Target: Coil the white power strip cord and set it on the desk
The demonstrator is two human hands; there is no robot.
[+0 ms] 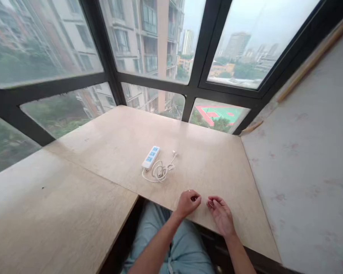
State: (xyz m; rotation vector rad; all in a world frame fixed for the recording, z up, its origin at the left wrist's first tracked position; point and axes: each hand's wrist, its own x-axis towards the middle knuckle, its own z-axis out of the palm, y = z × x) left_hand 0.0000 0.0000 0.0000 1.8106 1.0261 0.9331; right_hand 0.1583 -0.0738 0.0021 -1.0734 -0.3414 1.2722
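Note:
A white power strip (151, 157) with blue socket faces lies on the wooden desktop. Its white cord (160, 172) is loosely coiled beside it, and the plug (174, 153) rests at the cord's far end. My left hand (188, 203) is at the desk's front edge, fingers curled toward the thumb in a loose fist, with nothing visible in it. A short gap to its right, my right hand (221, 217) is turned partly palm up, fingers bent in to the thumb, with no object showing. Both hands are apart from the strip and cord.
The desktop (82, 198) has a joined section on the left and a cut-out where my legs (171, 243) are. Dark-framed windows (196, 76) stand along the back and left. A pale patterned wall (305, 163) borders the right side.

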